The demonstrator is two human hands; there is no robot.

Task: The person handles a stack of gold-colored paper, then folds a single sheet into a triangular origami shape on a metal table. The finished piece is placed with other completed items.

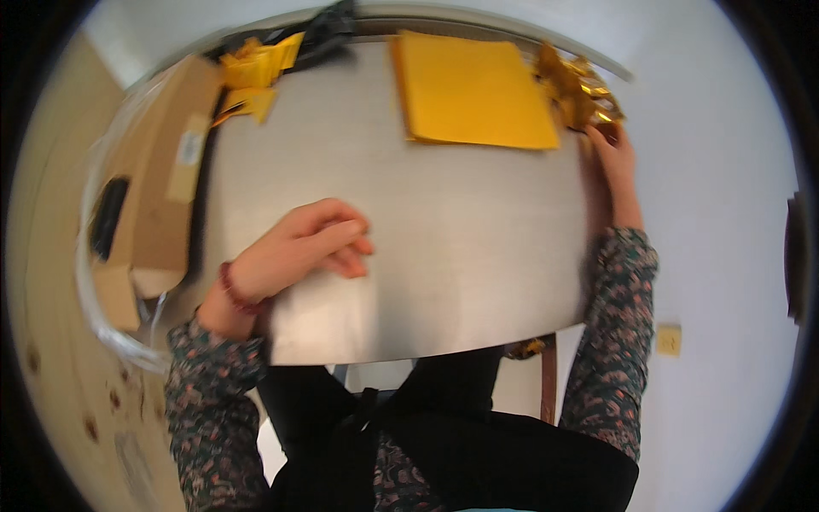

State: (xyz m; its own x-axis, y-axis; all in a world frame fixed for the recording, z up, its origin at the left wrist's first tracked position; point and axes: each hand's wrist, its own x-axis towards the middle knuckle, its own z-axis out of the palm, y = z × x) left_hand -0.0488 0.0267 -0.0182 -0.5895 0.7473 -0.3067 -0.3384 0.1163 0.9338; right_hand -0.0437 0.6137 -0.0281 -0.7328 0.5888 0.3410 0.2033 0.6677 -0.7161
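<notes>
Black clothing (520, 461) comes nearest, on the near side of the yellow stack (478, 90), the landmark on the steel-grey tabletop (478, 256). Well left of the stack stands a cardboard box (158, 188); then, nearer it, crumpled yellow pieces (264, 61). The left hand (299, 243) hovers left and nearer the body, its grip narrow, fingers loosely curled. Black sheeting (328, 36) lies left of the stack; crinkled gold wrapping (576, 85), just right. There the right hand (616, 154) touches the wrapping's near end; whether its grip pinches it, I cannot tell.
</notes>
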